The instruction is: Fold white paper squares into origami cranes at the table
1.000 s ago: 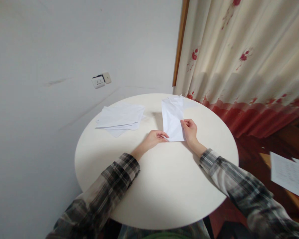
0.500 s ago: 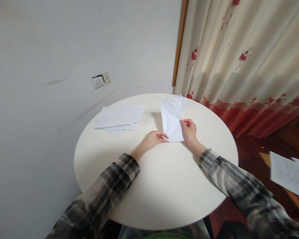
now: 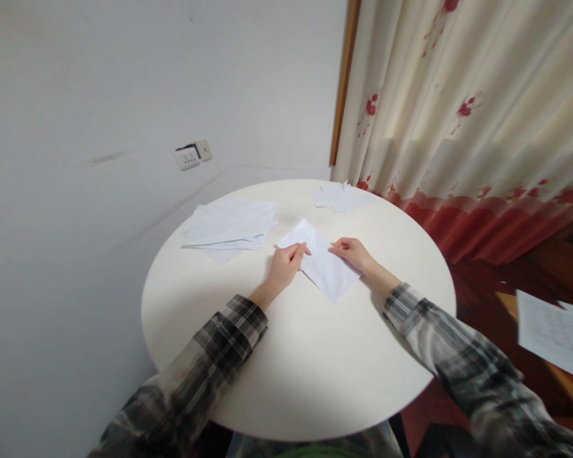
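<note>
A white sheet of paper [image 3: 325, 262] with visible creases is between my two hands, turned at an angle above the round white table [image 3: 296, 356]. My left hand [image 3: 284, 264] is closed on its left edge, thumb and fingers pinching it. On the opposite side, my right hand [image 3: 352, 252] pinches the right edge between thumb and fingertips. To the left lies a loose stack of white papers [image 3: 232, 222]. Farther back, some white paper pieces [image 3: 341, 197] with uneven edges rest near the table's rim.
A pale wall [image 3: 100, 210] with a socket [image 3: 188, 158] stands behind the table on the left. A cream curtain [image 3: 439, 114] with red flowers hangs at the right. Lower right, papers with writing [image 3: 554, 331] lie on a wooden surface.
The paper has been turned from upright to diagonal and brought nearer, uncovering the pieces behind it. My left hand has moved up to its left edge; my right hand has shifted slightly left.
</note>
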Action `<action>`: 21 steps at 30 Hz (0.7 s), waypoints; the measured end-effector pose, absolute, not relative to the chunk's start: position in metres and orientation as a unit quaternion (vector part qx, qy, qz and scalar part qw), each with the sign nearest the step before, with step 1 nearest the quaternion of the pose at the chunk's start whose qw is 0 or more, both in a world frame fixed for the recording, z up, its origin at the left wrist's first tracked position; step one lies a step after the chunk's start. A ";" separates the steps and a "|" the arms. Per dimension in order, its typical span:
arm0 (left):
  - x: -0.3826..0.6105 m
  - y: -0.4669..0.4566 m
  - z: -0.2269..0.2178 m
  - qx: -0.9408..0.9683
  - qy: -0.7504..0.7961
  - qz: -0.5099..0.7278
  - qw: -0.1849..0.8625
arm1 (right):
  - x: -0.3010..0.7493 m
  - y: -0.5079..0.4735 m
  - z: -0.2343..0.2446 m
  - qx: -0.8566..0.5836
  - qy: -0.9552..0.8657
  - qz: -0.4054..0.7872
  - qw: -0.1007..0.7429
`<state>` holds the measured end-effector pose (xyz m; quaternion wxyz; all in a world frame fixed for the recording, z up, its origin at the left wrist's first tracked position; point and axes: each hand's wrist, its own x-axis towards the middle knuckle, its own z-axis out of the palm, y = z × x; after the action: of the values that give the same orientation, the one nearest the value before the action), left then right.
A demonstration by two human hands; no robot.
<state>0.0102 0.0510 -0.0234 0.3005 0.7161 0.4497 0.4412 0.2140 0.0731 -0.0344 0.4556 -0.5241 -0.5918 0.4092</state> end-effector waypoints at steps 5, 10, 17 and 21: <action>0.014 0.046 -0.022 0.843 0.369 0.363 0.149 | 0.214 0.063 -0.019 -0.464 -0.694 0.420 0.357; 0.018 0.054 -0.031 0.880 0.349 0.309 0.095 | 0.211 0.055 -0.011 -0.433 -0.716 0.456 0.303; 0.015 0.061 -0.039 0.894 0.366 0.253 0.048 | 0.211 0.056 -0.011 -0.439 -0.720 0.465 0.270; 0.015 0.057 -0.033 0.868 0.386 0.312 0.011 | 0.212 0.060 -0.018 -0.435 -0.721 0.458 0.283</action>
<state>0.0146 0.0567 -0.0331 0.0113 0.8679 0.3860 0.3124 0.2122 0.0596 -0.0184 0.2834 -0.4355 -0.7212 0.4581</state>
